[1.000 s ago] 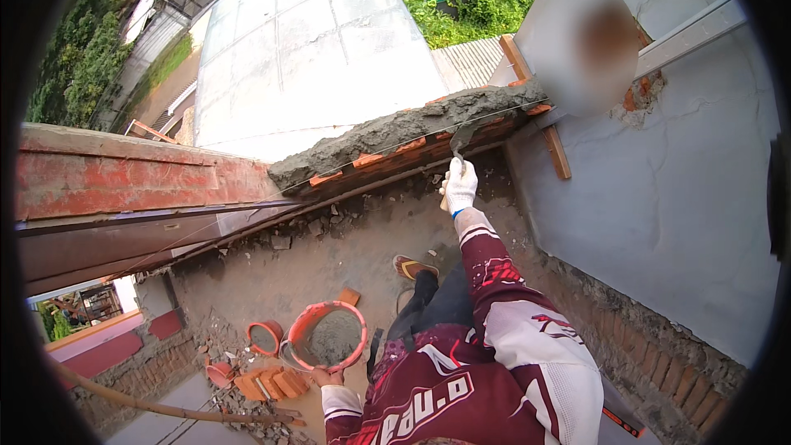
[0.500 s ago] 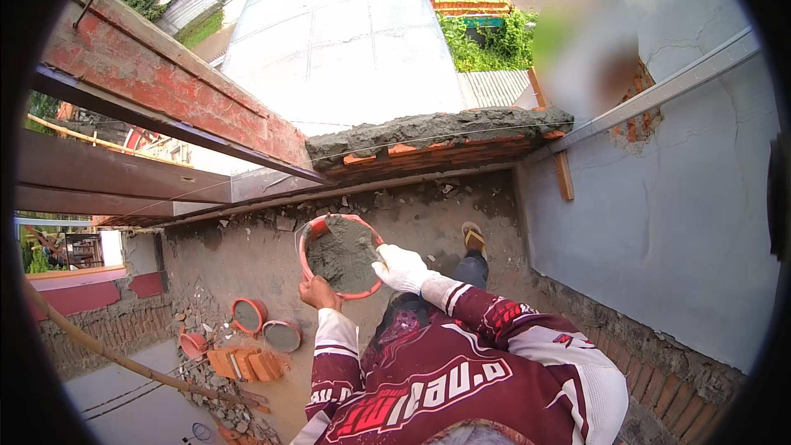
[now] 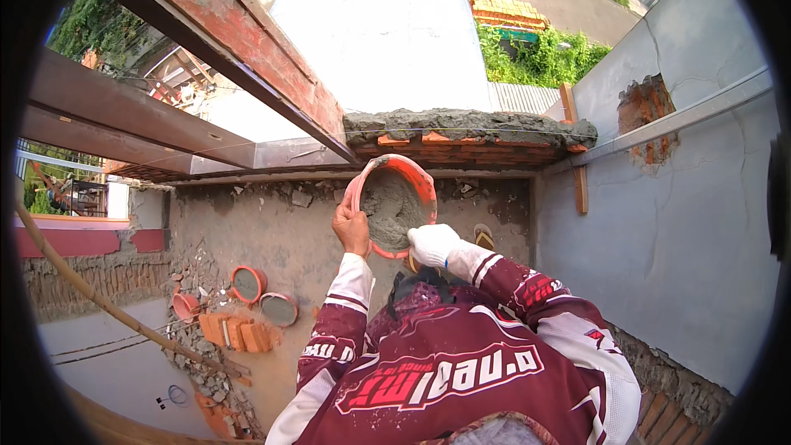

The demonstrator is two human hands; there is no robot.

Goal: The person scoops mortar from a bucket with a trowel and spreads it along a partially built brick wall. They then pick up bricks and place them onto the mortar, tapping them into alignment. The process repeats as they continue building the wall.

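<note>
Bucket (image 3: 423, 183): orange, holding grey mortar (image 3: 390, 213); held in front of the person.
Left hand (image 3: 352, 229): bare, closed on the bucket's left side.
Right hand (image 3: 432, 245): gloved, fingers curled, at the bucket's near right rim; cannot tell whether it grips the rim or something else.
Brick wall (image 3: 478, 152): just beyond the bucket, rough mortar along its top; string (image 3: 486, 128) stretched along it.
Beam (image 3: 239, 29): worn red, slanting away beyond and left of the bucket, its lower end meeting the wall.
Tubs (image 3: 248, 283): three, left of the bucket and nearer the person; two hold grey matter.
Bricks (image 3: 235, 332): a row, just nearer than the tubs, left of the bucket.
Rubble (image 3: 194, 280): scattered farther left of the bucket.
Pole (image 3: 99, 297): crosses the ground far left of the bucket, over part of the rubble.
Sandal (image 3: 484, 237): on a foot, near the bucket's right side.
Plastered wall (image 3: 651, 231): well right of the bucket; bare brick patch (image 3: 647, 107) beyond.
Plants (image 3: 544, 58): far beyond the bucket, right.
</note>
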